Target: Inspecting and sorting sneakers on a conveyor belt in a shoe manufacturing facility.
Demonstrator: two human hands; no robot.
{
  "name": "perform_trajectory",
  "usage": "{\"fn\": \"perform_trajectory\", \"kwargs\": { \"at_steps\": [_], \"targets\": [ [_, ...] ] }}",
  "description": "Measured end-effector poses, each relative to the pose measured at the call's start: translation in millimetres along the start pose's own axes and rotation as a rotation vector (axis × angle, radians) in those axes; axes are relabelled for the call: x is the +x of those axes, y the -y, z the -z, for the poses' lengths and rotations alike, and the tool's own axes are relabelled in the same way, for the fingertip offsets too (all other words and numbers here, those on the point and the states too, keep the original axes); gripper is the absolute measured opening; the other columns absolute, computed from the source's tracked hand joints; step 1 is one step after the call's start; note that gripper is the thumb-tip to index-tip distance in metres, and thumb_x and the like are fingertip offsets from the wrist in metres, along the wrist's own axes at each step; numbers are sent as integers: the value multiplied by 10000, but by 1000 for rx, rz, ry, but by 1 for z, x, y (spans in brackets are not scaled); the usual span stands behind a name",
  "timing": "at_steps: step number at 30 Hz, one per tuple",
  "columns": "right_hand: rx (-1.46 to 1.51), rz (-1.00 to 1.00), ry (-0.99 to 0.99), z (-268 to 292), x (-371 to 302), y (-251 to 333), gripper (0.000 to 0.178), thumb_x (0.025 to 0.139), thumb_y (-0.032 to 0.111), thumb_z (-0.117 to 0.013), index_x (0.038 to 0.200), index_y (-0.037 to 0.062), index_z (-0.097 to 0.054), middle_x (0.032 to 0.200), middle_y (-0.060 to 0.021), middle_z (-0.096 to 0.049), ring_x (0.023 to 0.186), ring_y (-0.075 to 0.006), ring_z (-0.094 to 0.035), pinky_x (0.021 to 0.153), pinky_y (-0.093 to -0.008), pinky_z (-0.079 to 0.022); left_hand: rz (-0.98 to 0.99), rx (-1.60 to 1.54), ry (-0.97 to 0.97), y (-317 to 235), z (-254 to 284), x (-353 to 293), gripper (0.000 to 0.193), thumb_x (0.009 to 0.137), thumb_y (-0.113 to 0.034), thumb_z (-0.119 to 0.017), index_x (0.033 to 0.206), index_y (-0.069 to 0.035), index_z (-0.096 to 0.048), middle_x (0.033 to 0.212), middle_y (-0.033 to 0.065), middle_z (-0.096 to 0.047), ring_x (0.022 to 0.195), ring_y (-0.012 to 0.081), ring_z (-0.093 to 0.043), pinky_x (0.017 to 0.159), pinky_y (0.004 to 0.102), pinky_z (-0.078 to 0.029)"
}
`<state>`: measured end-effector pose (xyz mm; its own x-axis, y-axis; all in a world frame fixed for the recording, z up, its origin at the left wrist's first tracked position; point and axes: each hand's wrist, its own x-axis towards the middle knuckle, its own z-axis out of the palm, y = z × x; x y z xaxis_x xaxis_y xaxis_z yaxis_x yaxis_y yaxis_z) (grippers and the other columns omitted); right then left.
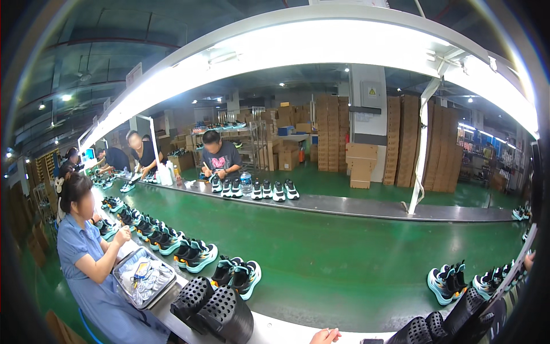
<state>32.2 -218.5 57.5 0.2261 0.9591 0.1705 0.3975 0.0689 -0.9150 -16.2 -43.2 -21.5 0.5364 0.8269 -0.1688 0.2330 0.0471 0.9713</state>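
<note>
At the lower edge shows part of my left hand (325, 336), its fingers curled together over the pale near rim of the bench. Whether they hold anything is hidden. Closest to it, on the right, lies a small dark flat object (372, 341). Black perforated shoe-shaped forms (220, 312) stand to its left, and similar black forms (413, 331) to its right. Past the left forms sits a pair of black sneakers with pale turquoise soles (243, 277). My right hand cannot be made out.
A green conveyor belt (344, 252) carries a line of sneakers (166, 236) on the left and more sneakers (444, 282) at right. A worker in blue (86, 246) sits beside a tray of laces (146, 278). A hand (529, 261) of unclear owner shows at the right rim.
</note>
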Motion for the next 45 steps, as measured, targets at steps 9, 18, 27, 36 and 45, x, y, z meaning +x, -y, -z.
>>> {"fn": "perform_trajectory", "kwargs": {
  "at_steps": [9,18,27,36,45],
  "targets": [
    [25,-9,15,9,0,4,397,775,-35,-388,1104,49,-594,695,-121,-604,656,-235,-609,638,-337,-486,200,-248,158,-58,1,-16,459,941,-287,-431,1328,-41,-442,1392,199,-386,1309,347,-313,1098,415,-229],
    [26,27,20,8,2,12,418,770,-50,-376,1109,59,-595,679,-116,-587,643,-224,-595,643,-328,-480,-150,62,8,7,-8,2,440,942,-272,-424,1307,-28,-460,1351,213,-425,1287,365,-336,1085,421,-252],
    [21,-6,-21,7,1,9,326,807,-15,-439,1076,60,-608,728,-140,-591,683,-250,-602,648,-338,-481,-148,92,56,11,-5,5,425,942,-236,-432,1327,-54,-439,1360,207,-409,1283,377,-330,1080,438,-253],
    [-81,59,-146,10,4,10,48,829,88,-605,853,50,-588,700,-89,-598,571,-151,-560,543,-283,-453,-75,52,82,10,-7,9,432,938,-243,-443,1327,-56,-440,1346,218,-411,1263,383,-343,1080,443,-251],
    [-55,38,-144,10,6,13,45,840,55,-585,876,32,-571,717,-102,-587,607,-186,-551,572,-304,-452,-165,75,51,23,-9,13,446,921,-246,-464,1319,-46,-451,1332,218,-423,1255,379,-355,1071,437,-269]
  ]
}}
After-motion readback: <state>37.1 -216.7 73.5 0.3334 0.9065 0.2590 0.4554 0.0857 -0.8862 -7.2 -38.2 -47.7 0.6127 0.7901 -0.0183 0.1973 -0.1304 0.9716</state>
